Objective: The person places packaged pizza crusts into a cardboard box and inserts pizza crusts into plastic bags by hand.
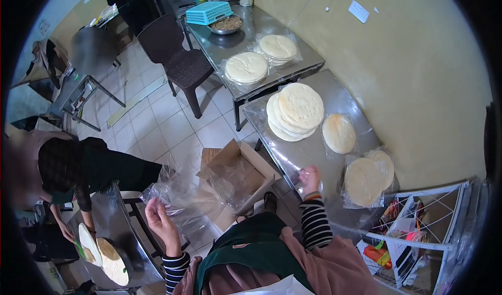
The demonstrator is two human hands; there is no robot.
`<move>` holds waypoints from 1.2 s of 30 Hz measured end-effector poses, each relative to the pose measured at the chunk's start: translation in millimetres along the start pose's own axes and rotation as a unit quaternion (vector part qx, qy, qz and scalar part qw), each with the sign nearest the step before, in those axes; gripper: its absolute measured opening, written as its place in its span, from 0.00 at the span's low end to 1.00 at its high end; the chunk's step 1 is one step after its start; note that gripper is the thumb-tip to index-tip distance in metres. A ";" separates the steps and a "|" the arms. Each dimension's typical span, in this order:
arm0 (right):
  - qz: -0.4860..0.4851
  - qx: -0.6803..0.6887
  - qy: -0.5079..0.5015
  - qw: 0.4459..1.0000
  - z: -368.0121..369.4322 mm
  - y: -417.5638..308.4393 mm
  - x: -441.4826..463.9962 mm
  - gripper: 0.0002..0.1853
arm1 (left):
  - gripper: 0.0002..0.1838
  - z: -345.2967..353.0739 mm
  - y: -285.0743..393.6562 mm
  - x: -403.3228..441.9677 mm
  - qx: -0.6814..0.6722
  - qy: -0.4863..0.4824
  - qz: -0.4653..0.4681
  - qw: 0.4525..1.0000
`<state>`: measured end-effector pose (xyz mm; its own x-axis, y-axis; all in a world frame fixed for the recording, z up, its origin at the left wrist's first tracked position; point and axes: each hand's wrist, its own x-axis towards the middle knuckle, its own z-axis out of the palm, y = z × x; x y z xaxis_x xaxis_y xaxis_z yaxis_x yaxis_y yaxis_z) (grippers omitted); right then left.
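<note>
My left hand (163, 227) is closed on the edge of a clear plastic bag (183, 203), which hangs blurred over the floor beside the open cardboard box. Over the near edge of the metal table (334, 88), my right hand (309, 180) has its fingers curled in; what they hold, if anything, I cannot make out. Beyond it a stack of round flatbreads (300, 107) lies on that table. To its right is a single flatbread (339, 133) on clear plastic. Nearer to me, several flatbreads (364, 182) lie in clear plastic.
An open cardboard box (251, 172) with plastic inside stands in front of me. The farther table holds bagged flatbreads (246, 67), a metal bowl (226, 25) and a blue basket (208, 13). A brown chair (175, 60) stands beside it. At left, a co-worker (78, 164) handles flatbreads.
</note>
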<state>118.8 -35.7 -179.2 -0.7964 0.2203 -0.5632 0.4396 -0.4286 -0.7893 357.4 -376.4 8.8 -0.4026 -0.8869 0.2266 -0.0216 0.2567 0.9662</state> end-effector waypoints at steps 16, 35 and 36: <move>0.203 0.144 0.024 0.968 -92.5 -58.6 227.9 0.14 | 0.15 13.3 24.5 -45.6 0.102 -0.006 0.071 0.992; -0.312 -0.213 -0.437 0.817 92.3 -209.6 -201.8 0.05 | 0.18 96.8 119.8 -89.3 0.143 -0.229 0.205 0.941; -0.257 -0.224 -0.473 0.813 99.6 -197.4 -224.6 0.05 | 0.20 95.8 128.4 -92.6 0.131 -0.256 0.189 0.939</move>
<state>169.6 -87.8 127.5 -0.7928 -0.5928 0.1414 -0.1138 -0.0839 -0.9900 304.3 -224.5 100.1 -0.8126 -0.4294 0.3941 0.0144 0.6612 0.7501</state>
